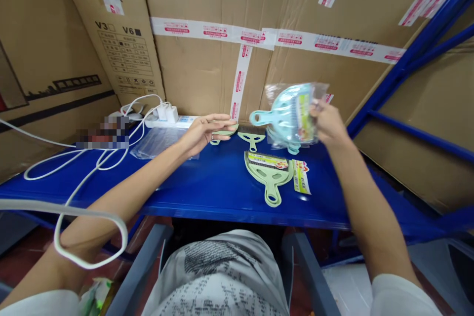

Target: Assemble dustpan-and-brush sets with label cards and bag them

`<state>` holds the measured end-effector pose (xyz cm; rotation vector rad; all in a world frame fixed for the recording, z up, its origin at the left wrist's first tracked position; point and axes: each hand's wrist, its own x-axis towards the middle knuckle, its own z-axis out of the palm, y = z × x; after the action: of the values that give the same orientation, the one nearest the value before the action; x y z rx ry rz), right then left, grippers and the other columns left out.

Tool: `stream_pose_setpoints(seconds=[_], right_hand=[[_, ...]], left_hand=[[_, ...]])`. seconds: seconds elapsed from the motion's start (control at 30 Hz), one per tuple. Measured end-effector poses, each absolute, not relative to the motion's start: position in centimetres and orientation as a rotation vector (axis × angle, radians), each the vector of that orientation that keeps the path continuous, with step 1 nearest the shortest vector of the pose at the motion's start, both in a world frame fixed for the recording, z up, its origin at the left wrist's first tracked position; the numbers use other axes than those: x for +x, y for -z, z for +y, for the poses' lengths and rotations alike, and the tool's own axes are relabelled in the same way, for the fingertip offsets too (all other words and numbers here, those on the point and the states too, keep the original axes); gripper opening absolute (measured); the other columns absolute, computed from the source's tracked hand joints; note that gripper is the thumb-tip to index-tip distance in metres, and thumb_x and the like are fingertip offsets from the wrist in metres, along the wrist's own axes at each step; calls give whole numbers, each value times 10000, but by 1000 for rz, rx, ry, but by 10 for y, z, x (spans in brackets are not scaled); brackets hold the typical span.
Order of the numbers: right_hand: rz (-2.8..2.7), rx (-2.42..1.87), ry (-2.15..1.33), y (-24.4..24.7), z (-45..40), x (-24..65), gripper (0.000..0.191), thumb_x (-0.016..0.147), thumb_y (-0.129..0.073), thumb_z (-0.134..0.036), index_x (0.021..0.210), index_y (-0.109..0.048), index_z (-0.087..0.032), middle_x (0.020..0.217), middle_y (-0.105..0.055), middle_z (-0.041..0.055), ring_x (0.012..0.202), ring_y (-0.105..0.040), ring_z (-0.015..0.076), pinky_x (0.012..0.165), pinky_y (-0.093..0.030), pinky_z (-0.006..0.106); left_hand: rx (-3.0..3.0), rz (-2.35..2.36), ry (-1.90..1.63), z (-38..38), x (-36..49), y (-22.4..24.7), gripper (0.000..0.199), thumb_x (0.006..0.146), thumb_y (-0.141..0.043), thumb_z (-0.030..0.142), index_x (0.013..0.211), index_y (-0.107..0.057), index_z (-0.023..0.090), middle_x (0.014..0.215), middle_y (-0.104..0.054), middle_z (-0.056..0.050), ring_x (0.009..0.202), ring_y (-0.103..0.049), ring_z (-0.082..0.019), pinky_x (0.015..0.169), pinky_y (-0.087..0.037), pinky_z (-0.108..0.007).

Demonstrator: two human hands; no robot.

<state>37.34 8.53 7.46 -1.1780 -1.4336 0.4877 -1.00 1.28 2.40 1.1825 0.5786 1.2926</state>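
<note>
My right hand [329, 118] grips the right edge of a clear bag that holds a light blue dustpan set [287, 111] with a green label, raised above the back of the desk. My left hand [211, 134] is over the desk with its fingers stretched out, holding nothing. Just beyond its fingers lies a green dustpan [226, 133], partly covered by the hand. A green brush [252, 139] is to the right of that. Nearer the front edge rests a green dustpan with a brush [269, 175], and a yellow-green label card [301, 177] lies beside it.
Clear plastic bags [159, 142] lie on the left of the blue desk [211, 192]. Behind them are a power strip [185, 121] and white cables [76, 192]. Taped cardboard [196, 69] stands at the back, and blue metal bars [418, 59] rise at the right.
</note>
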Motion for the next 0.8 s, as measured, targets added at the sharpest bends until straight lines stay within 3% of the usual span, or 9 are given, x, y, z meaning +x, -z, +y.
stream_pose_setpoints(seconds=[0.1, 0.17, 0.37, 0.53, 0.7, 0.8], right_hand=[[-1428, -1333, -254, -106, 113, 420, 352, 1000, -488, -168, 1272, -698, -92, 1173, -757, 209, 880, -713, 158, 766, -530, 293], [-1608, -1496, -135, -116, 130, 436, 420, 1001, -458, -160, 1339, -681, -47, 1249, -740, 252, 902, -712, 176, 798, -529, 319], [-2061, -1640, -83, -81, 177, 412, 347, 872, -556, -120, 1084, -828, -80, 1113, -827, 137, 943, -727, 227, 881, -543, 316], [-2226, -1678, 34, -55, 192, 384, 300, 917, -592, -168, 1074, -840, -112, 1086, -840, 123, 1001, -740, 219, 897, -521, 268], [-2196, -1784, 354, -78, 155, 386, 397, 1002, -548, -309, 1255, -799, -134, 1242, -791, 206, 1170, -717, 324, 1007, -516, 406], [-2332, -1877, 497, -89, 111, 387, 477, 1035, -520, -516, 1254, -818, -215, 1234, -801, 177, 1179, -723, 392, 985, -542, 488]], left_hand=[[1210, 624, -1260, 18, -13, -19, 212, 856, -736, 92, 1061, -788, 87, 1154, -810, -208, 940, -816, -274, 688, -663, -313], [1206, 683, -1230, 23, -13, -14, 193, 825, -750, 86, 1015, -784, 87, 1100, -820, -209, 868, -816, -267, 658, -650, -309], [1224, 748, -1185, 27, -7, -4, 160, 813, -757, 108, 971, -777, 95, 1063, -823, -215, 788, -806, -250, 641, -629, -310], [1239, 776, -1173, 28, -8, -4, 138, 793, -768, 110, 932, -774, 108, 1054, -826, -205, 768, -801, -239, 631, -619, -304], [1236, 794, -1147, 28, -6, 0, 114, 803, -740, 119, 909, -782, 124, 1024, -832, -185, 730, -796, -227, 618, -614, -297], [1241, 785, -1132, 28, -5, 3, 103, 798, -760, 125, 899, -782, 120, 1017, -829, -192, 720, -794, -225, 613, -605, -290]])
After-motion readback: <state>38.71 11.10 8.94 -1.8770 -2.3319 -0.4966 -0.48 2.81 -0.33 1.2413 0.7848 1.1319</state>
